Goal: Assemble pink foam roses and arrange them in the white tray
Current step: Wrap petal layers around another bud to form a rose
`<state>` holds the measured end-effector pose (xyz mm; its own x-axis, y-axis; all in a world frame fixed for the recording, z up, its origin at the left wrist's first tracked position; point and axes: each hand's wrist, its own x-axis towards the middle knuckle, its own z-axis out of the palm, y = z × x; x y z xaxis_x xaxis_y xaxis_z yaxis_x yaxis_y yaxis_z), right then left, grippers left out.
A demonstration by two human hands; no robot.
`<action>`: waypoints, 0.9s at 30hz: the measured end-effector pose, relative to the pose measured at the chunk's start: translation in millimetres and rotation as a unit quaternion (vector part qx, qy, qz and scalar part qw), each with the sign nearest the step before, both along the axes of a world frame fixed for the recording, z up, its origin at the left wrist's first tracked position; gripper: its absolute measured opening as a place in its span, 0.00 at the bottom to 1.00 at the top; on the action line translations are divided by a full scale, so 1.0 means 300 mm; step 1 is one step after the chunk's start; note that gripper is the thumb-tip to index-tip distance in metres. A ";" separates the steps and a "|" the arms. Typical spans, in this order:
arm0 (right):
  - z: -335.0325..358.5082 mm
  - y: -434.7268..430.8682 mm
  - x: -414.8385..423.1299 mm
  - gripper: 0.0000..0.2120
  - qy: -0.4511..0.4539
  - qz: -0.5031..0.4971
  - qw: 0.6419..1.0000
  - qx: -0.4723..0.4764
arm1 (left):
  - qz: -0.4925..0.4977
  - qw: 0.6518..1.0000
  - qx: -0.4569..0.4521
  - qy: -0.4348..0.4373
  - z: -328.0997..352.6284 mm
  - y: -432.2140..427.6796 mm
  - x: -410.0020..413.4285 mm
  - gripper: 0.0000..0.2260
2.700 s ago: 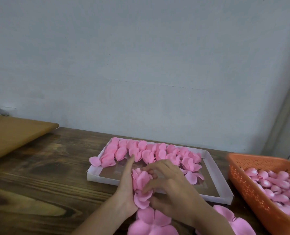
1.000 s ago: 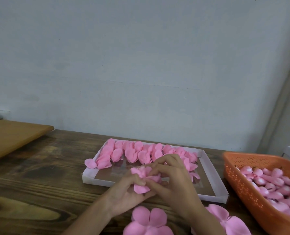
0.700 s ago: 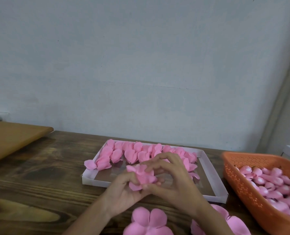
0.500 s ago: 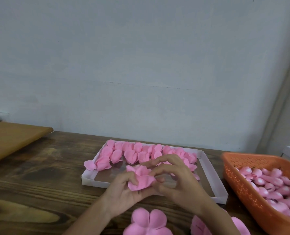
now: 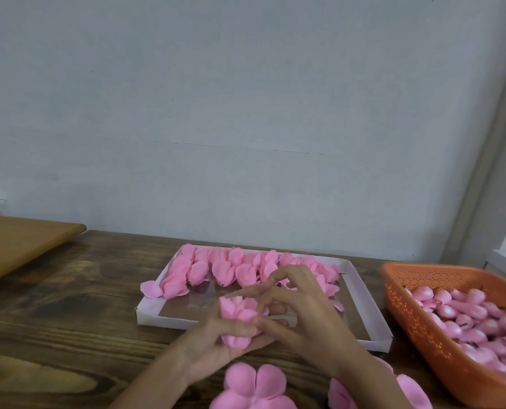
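Nearest us, at six o'clock, flat petal blanks [image 5: 251,388] lie on the surface [image 5: 68,335]. Just beyond, our left hand [image 5: 213,349] cups the half-built rose [image 5: 238,315] from below, its grip curled round the base. Our right hand [image 5: 308,314] reaches in from three o'clock and pinches the outer petals. The rose stands roughly upright, bud up. The white tray [image 5: 154,317] lies at twelve o'clock, its bare floor just past the rose and finished roses [image 5: 225,268] lining its far edge. We judge that setting the rose down needs only a short forward reach.
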<state>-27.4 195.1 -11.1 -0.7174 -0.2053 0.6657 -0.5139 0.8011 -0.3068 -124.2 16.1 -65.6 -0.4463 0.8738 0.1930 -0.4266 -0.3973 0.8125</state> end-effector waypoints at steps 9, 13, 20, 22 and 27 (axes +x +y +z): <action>0.020 0.032 0.012 0.14 -0.073 0.016 0.997 -0.031 | -0.057 0.993 0.051 -0.092 -0.014 0.012 -0.023 0.24; 0.014 0.020 0.007 0.12 -0.077 -0.007 0.997 -0.024 | -0.039 0.994 0.018 -0.105 -0.025 0.009 -0.031 0.24; 0.018 0.021 0.011 0.11 -0.094 0.013 0.995 -0.036 | -0.044 0.993 0.017 -0.111 0.003 0.001 -0.025 0.24; 0.019 0.019 0.013 0.11 -0.108 0.023 0.993 -0.042 | -0.043 0.991 0.017 -0.124 0.006 -0.001 -0.022 0.24; 0.021 0.018 0.013 0.10 -0.101 0.025 0.994 -0.044 | -0.044 0.990 0.011 -0.130 0.006 -0.003 -0.022 0.23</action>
